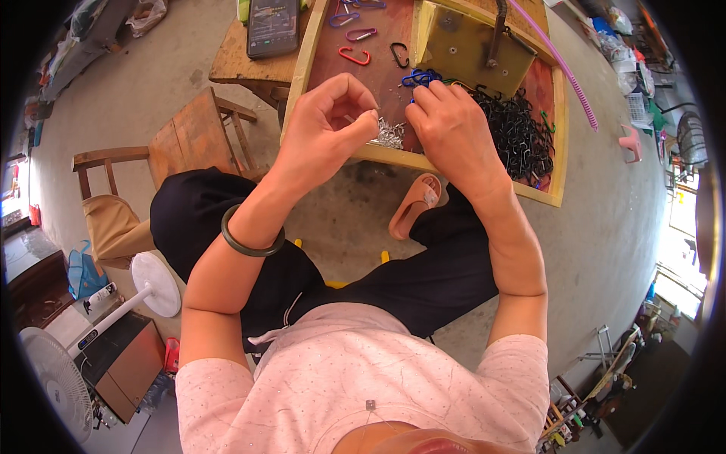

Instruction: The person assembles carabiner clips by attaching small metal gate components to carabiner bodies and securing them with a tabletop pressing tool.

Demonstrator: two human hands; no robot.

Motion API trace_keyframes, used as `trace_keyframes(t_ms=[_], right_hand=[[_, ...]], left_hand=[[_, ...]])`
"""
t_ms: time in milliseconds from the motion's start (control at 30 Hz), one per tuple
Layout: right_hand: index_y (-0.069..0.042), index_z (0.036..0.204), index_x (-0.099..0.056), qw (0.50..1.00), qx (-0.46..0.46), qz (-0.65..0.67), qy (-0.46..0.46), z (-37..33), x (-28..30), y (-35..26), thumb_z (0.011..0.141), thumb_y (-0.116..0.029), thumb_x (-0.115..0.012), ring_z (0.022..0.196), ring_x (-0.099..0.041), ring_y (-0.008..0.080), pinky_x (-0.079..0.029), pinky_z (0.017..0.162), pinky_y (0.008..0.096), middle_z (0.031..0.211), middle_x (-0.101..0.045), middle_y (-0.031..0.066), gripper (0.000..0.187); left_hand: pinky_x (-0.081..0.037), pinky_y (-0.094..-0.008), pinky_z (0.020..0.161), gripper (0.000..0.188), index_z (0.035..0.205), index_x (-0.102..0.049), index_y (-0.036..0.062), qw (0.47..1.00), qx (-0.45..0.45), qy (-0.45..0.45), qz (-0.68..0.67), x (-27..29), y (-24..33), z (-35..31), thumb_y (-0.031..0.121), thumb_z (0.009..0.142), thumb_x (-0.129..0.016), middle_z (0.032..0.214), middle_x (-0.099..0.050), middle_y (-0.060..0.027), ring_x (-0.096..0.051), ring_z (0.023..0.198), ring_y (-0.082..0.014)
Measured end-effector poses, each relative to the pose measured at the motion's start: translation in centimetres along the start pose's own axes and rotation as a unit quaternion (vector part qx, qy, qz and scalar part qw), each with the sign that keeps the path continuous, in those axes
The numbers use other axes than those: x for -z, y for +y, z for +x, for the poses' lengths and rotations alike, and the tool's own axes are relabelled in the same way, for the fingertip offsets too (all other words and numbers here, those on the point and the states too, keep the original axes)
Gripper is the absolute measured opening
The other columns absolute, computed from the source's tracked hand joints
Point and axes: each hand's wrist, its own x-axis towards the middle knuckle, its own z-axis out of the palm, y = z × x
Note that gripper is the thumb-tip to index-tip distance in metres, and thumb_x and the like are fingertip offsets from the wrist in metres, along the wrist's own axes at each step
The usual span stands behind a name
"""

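My left hand [321, 132] is held over the near edge of a wooden-rimmed tray [386, 155], thumb and forefinger pinched together. What the pinch holds, if anything, is too small to make out. Small silver metal pieces [391, 135] lie in a heap just beside those fingertips. My right hand [459, 130] has its fingers curled down at the tray, next to blue carabiners [420, 77]; the fingers hide whatever is in them. To its right spreads a large pile of black carabiner hooks [518, 129].
Loose red [354, 57], purple [361, 34] and black carabiners [399, 54] lie farther back in the tray. A yellowish metal plate with a lever [473, 53] stands there. A phone [273, 29] rests on the wooden table at left, near a wooden chair [193, 140]. A purple coiled cord [563, 68] hangs right.
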Motion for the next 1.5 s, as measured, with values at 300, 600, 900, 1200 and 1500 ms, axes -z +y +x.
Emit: trace_keyframes(t_ms=[300,600,900,1200,1500], right_hand=[[-0.007,0.083,-0.063,1.000,-0.004,0.017,0.003,0.1,-0.6,0.7,0.075,-0.010,-0.069,0.088,-0.063,0.0227,-0.051,0.079,0.0354,0.086,-0.063,0.0058,0.010],[-0.005,0.091,-0.062,0.935,-0.151,0.320,0.020,-0.5,0.5,1.5,0.087,-0.012,-0.068,0.081,-0.062,0.0255,-0.050,0.074,0.0377,0.085,-0.061,0.0081,0.010],[0.001,0.097,-0.061,0.802,-0.225,0.553,-0.034,0.1,1.9,1.2,0.095,-0.007,-0.062,0.083,-0.059,0.0101,-0.049,0.076,0.0279,0.085,-0.062,0.0014,0.008],[-0.001,0.093,-0.064,0.635,-0.261,0.723,-0.071,0.2,1.1,0.8,0.094,-0.009,-0.061,0.065,-0.058,0.0051,-0.045,0.058,0.0237,0.077,-0.061,-0.0024,0.009],[-0.002,0.091,-0.063,0.632,-0.261,0.727,-0.063,0.2,1.0,0.7,0.093,-0.010,-0.061,0.065,-0.056,0.0046,-0.044,0.058,0.0237,0.076,-0.060,-0.0027,0.009]], left_hand=[[-0.051,-0.0233,0.079,0.005,0.096,-0.057,0.0032,1.000,0.003,-0.001,0.000,-0.1,0.1,0.0,0.004,0.094,-0.061,0.090,-0.061,0.0011,-0.063,0.084,-0.0067],[-0.050,-0.0230,0.073,0.006,0.095,-0.058,0.0009,1.000,-0.027,0.001,0.005,-0.2,-0.4,0.3,0.002,0.092,-0.063,0.097,-0.063,-0.0023,-0.061,0.083,-0.0060],[-0.051,-0.0232,0.071,0.007,0.098,-0.059,0.0002,0.994,-0.090,0.007,0.055,-1.0,-0.9,0.6,0.001,0.092,-0.063,0.114,-0.066,-0.0067,-0.068,0.090,-0.0103],[-0.049,-0.0205,0.066,0.010,0.101,-0.059,0.0005,0.984,-0.092,0.000,0.154,-1.4,-0.3,0.5,-0.003,0.093,-0.062,0.113,-0.064,-0.0050,-0.068,0.095,-0.0095],[-0.049,-0.0198,0.064,0.010,0.101,-0.060,-0.0001,0.985,-0.092,-0.010,0.143,-1.5,-0.3,0.5,-0.003,0.092,-0.062,0.111,-0.062,-0.0048,-0.068,0.095,-0.0094]])
